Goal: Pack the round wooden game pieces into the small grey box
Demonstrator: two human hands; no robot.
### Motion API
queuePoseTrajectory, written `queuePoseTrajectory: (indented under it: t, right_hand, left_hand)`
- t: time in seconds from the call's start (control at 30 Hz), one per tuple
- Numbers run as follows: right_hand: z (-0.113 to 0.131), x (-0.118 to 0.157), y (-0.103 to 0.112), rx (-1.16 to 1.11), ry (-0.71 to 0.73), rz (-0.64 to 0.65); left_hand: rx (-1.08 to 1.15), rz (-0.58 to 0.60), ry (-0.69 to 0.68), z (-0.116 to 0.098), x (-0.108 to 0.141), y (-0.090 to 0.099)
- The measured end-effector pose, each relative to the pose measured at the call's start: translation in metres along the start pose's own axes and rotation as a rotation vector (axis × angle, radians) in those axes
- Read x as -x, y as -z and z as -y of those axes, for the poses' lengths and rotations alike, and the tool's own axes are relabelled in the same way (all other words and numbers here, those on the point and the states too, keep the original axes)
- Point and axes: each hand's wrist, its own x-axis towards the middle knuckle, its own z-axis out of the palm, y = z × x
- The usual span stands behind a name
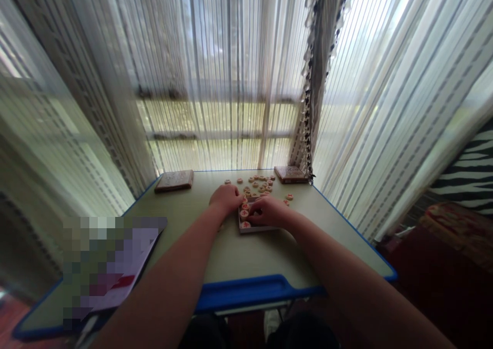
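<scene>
A shallow open box sits near the middle of the table, with round pieces marked in red lined up along its left side. My right hand reaches into the box from the right, its fingers curled together beside that row; whatever they hold is hidden. At the box's upper left corner is my left hand, fingers bent and closed, with anything in them too small to make out. Beyond both hands, several loose round pieces lie scattered on the table.
Flat wooden boxes rest at the table's back left and back right. A tablet-like device, partly pixelated, lies at the left. The table has a blue edge, and sheer curtains hang behind it.
</scene>
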Motion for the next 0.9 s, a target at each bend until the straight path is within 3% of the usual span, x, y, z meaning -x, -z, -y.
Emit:
queuePoseTrajectory:
  t: [0.2, 0.47, 0.9]
  right_hand:
    - [0.0009, 0.0005, 0.0014, 0.012, -0.028, -0.054]
    - [-0.0045, -0.0011, 0.0036, 0.086, -0.137, -0.033]
    - [-0.0034, -0.0066, -0.0027, 0.108, -0.107, -0.019]
  left_hand:
    - [-0.003, -0.021, -0.002, 0.0011, -0.0009, -0.0020]
    - [0.002, -0.019, -0.011, 0.0010, 0.0000, -0.0007]
    - [-0.028, 0.037, -0.040, -0.0025, 0.0015, 0.0046]
